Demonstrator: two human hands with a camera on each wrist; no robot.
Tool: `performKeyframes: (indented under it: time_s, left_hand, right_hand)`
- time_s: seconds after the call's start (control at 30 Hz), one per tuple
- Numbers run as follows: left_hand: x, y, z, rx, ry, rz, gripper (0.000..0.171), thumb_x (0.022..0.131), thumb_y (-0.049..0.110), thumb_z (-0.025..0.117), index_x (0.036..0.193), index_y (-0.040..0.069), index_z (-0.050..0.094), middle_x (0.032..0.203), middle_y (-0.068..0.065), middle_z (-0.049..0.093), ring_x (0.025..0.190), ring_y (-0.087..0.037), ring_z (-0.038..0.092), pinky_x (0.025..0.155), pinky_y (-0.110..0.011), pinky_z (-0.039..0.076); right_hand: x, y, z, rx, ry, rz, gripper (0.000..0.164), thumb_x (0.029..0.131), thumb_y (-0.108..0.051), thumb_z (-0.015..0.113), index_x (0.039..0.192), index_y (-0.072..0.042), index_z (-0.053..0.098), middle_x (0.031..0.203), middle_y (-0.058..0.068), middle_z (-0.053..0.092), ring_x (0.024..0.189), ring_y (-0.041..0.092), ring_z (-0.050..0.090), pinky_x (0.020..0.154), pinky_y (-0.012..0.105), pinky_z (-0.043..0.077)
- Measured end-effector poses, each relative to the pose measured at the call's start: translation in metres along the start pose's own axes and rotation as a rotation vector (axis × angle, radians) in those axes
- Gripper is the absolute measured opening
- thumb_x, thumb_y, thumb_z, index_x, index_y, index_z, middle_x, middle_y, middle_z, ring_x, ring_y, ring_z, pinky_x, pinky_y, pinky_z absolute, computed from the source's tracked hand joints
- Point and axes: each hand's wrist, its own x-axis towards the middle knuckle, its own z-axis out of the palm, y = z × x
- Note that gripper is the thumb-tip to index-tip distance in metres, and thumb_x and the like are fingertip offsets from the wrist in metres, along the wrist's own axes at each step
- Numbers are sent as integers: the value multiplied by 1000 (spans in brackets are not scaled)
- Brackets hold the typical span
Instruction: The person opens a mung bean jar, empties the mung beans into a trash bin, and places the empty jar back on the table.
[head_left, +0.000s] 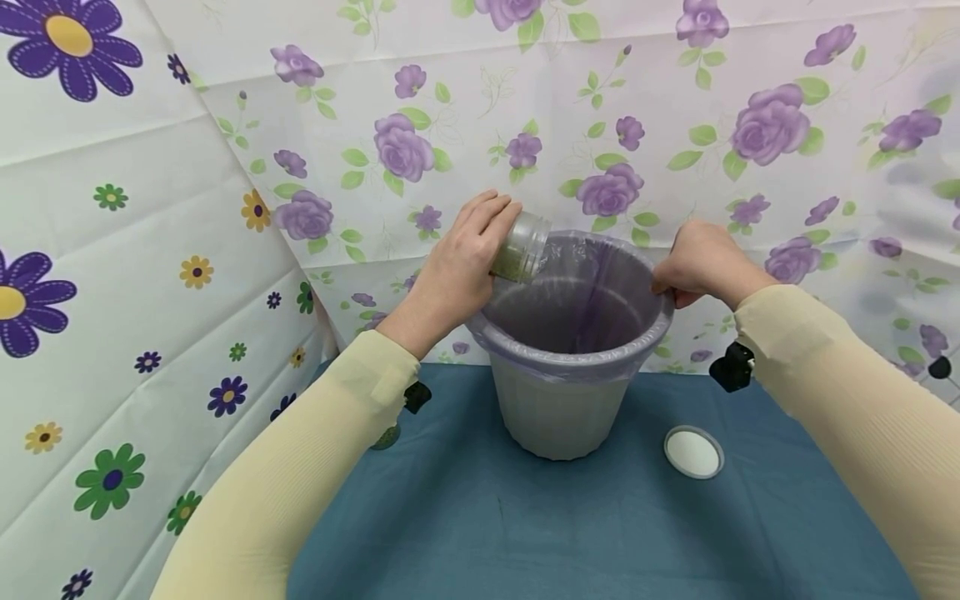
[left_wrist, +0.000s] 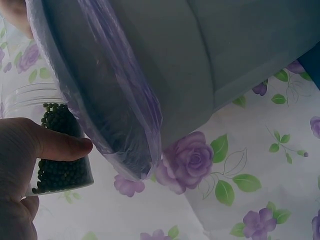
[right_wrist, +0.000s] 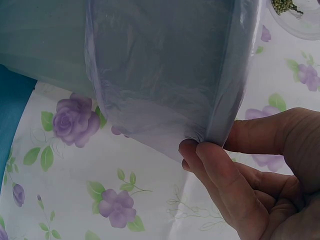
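Observation:
My left hand [head_left: 459, 265] grips a clear jar [head_left: 531, 237] of small green beans [left_wrist: 60, 165], tipped on its side by the bin's left rim with its mouth toward the opening. In the right wrist view beans [right_wrist: 286, 6] lie near that mouth. The grey trash bin [head_left: 562, 417] stands upright, lined with a thin purple plastic bag [head_left: 592, 292] folded over its rim. At the right of the rim, my right hand [head_left: 703, 262] pinches the bag's edge between thumb and fingers. The bin's bottom is out of sight.
A round lid or shallow dish with a white surface [head_left: 692, 452] lies on the blue cloth [head_left: 555, 533], right of the bin. A small round greenish thing [head_left: 387, 437] is partly hidden behind my left forearm. Flowered sheets [head_left: 495, 100] hang close behind and at left.

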Motion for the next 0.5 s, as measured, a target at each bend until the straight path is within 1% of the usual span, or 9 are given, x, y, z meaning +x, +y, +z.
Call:
performKeyframes:
  time_s: [0.17,0.5]
  left_hand:
    - [-1,0,1,-2,1,-1,68,76,-19,43,140,4,41,142,-15,41,140,-26,27,112,-32,35]
    - [-1,-1,1,-6,5,17,68,75,-20,39,139,2,42,142,-16,42,140,-27,28,115,-30,29]
  right_hand:
    - [1,1,1,-9,2,-2,19,72,-13,67,66,5,66,52,10,64,48,20,65,50,32,56]
    - [2,0,0,-4,-14,11,19,73,-13,67,71,6,66,54,11,65,48,20,65,51,32,56]
